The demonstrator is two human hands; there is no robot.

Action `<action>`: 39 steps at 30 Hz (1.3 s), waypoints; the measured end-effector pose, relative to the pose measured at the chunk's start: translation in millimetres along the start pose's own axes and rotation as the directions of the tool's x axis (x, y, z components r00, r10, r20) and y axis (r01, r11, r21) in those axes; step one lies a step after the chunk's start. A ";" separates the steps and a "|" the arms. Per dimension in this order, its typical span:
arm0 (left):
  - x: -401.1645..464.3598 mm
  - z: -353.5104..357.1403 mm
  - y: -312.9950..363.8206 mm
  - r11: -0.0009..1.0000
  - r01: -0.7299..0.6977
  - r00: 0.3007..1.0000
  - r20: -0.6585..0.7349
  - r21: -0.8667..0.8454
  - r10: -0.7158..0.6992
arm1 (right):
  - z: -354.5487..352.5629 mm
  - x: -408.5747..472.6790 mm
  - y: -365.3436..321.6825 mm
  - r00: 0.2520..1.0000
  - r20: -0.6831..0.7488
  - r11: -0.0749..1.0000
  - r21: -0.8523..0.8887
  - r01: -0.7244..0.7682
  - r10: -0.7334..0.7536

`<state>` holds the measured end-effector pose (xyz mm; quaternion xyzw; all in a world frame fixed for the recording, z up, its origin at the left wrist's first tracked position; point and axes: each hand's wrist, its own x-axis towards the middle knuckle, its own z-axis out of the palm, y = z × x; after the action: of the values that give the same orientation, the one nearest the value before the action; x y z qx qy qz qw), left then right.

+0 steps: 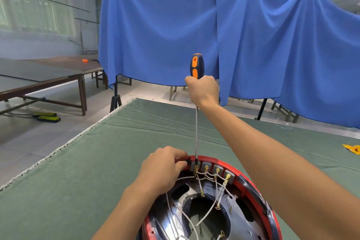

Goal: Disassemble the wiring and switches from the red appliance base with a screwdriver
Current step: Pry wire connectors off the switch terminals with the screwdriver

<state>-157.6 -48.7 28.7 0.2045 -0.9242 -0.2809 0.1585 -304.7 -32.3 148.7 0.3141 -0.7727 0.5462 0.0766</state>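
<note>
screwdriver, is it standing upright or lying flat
Upright. The screwdriver stands nearly vertical, handle up in the right hand, tip down at the switches on the red base.

Blue drapes [214, 31] hung behind | green-clothed table [116, 152] | wooden tables [48, 76] left | pale tiled floor [39, 138] | windows [35, 9] far left

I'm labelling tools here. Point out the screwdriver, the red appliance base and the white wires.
screwdriver [197, 65], head view, on its orange and dark handle.
red appliance base [247, 184], head view, on its red rim.
white wires [208, 214], head view, on one strand.
</note>
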 end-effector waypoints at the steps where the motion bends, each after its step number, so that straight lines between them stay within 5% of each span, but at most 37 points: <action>1: -0.5 0.2 -0.2 1.000 0.003 1.000 -0.003 -0.001 -0.003 | -3.1 -1.3 -0.3 1.000 -0.017 1.000 0.026 0.007 -0.006; 5: 2.0 -2.2 0.9 0.997 0.057 0.996 -0.062 -0.057 -0.060 | -22.7 -16.6 -3.4 0.984 -0.138 0.975 0.175 0.140 -0.117; 12: 17.2 -9.5 6.6 0.986 0.140 0.981 -0.121 -0.093 -0.151 | -39.6 -55.8 -2.0 0.906 -0.321 0.917 0.194 0.349 -0.276; 18: 13.0 -8.7 3.3 0.986 0.165 0.986 0.025 -0.036 -0.164 | -55.1 -56.5 2.2 0.900 -0.382 0.903 0.276 0.330 -0.212; 39: -3.1 -0.1 5.6 0.982 0.190 0.979 -0.080 0.012 -0.188 | -56.4 -61.5 8.4 0.904 -0.383 0.845 0.404 0.350 -0.191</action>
<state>-156.4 -43.1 31.5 0.3039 -0.8964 -0.2772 0.1654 -273.6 44.5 135.7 0.3348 -0.5428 0.7427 0.2041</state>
